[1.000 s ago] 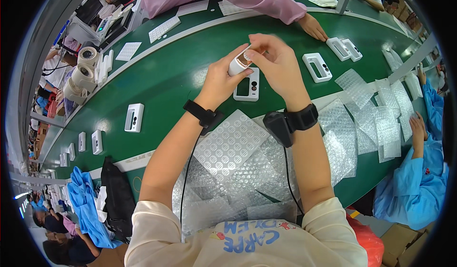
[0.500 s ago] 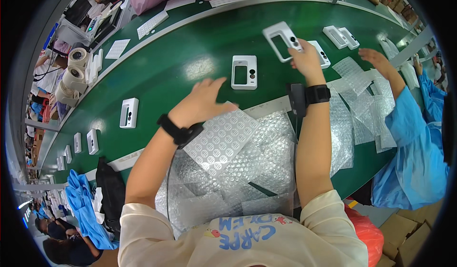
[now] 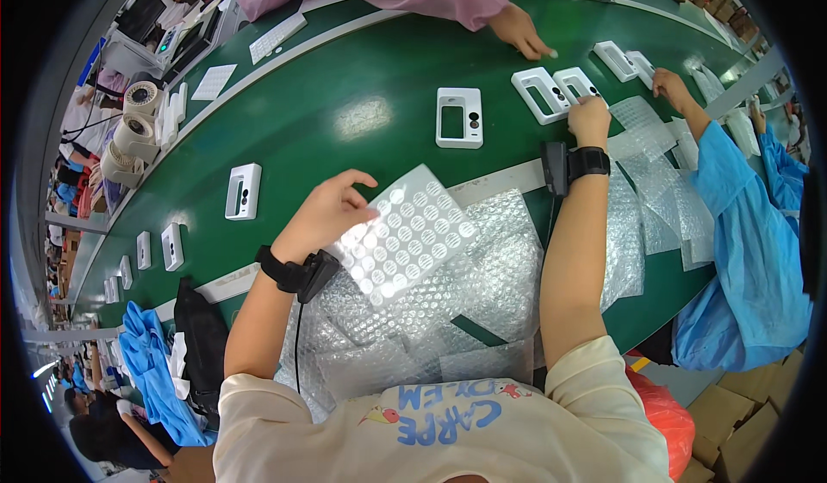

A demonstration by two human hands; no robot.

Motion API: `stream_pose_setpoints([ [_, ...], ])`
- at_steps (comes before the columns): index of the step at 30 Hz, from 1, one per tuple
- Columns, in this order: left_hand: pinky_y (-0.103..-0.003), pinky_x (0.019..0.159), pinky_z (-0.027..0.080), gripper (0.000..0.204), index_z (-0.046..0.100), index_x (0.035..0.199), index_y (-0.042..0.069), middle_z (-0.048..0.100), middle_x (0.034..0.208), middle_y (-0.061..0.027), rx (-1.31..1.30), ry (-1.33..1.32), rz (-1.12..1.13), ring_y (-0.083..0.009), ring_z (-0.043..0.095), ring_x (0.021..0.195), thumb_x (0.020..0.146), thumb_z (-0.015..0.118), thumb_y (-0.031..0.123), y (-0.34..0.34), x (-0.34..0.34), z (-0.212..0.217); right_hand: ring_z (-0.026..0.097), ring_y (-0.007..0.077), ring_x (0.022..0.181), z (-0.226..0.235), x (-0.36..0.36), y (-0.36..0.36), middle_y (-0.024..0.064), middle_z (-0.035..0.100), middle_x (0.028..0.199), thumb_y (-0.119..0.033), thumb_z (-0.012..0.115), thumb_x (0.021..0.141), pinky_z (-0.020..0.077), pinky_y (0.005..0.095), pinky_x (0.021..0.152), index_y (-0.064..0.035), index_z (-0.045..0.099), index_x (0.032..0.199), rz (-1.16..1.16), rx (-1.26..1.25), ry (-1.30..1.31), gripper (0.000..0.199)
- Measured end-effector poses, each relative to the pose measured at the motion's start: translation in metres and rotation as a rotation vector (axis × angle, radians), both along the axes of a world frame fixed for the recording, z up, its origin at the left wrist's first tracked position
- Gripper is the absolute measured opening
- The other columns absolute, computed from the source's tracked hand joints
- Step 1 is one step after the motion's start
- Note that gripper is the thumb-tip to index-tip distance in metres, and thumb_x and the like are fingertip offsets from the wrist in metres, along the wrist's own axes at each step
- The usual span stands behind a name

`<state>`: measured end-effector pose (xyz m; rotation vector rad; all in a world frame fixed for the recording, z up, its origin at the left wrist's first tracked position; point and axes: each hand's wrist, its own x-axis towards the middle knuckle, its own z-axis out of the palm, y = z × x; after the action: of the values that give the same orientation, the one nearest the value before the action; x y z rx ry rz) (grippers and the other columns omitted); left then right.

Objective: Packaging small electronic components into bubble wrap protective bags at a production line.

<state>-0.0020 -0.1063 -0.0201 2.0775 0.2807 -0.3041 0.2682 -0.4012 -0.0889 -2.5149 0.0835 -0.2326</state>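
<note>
left hand lifts a bubble-wrap sheet; right hand sets a casing down the line.

compared with half a second ago, the left hand (image 3: 332, 211) has gone from flat on the pile to fingers pinching a clear bubble-wrap sheet (image 3: 405, 233) raised just below the white rectangular plastic casing (image 3: 459, 118) on the green surface (image 3: 345, 95). the right hand (image 3: 589, 119), fingers curled on a second white casing (image 3: 577, 85) right of that casing, has set it down; grip or mere contact cannot be told.
</note>
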Motion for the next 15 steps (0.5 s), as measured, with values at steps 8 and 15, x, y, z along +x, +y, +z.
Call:
stream_pose_setpoints([
  [8,-0.017,0.056,0.040,0.018,0.052,0.095,0.000,0.060,0.073,-0.0029,-0.320,-0.141,0.217,-0.0047,0.053,0.065,0.078,0.061,0.002,-0.006,0.005,0.008,0.060,0.0341,0.084,0.001,0.003,-0.014,0.0207,0.062,0.086,-0.012,0.055,0.068,0.0459,0.0375,0.077,-0.0023,0.066,0.087,-0.125,0.110,-0.138,0.024],
  [15,-0.018,0.063,0.044,0.022,0.054,0.098,0.000,0.061,0.079,-0.0036,-0.469,-0.172,0.220,-0.0071,0.056,0.071,0.077,0.061,0.000,-0.026,0.002,0.023,0.058,0.0363,0.089,0.005,0.002,-0.011,0.0258,0.059,0.091,-0.008,0.052,0.068,0.0444,0.0378,0.081,0.0021,0.063,0.093,-0.087,0.043,-0.030,0.029],
])
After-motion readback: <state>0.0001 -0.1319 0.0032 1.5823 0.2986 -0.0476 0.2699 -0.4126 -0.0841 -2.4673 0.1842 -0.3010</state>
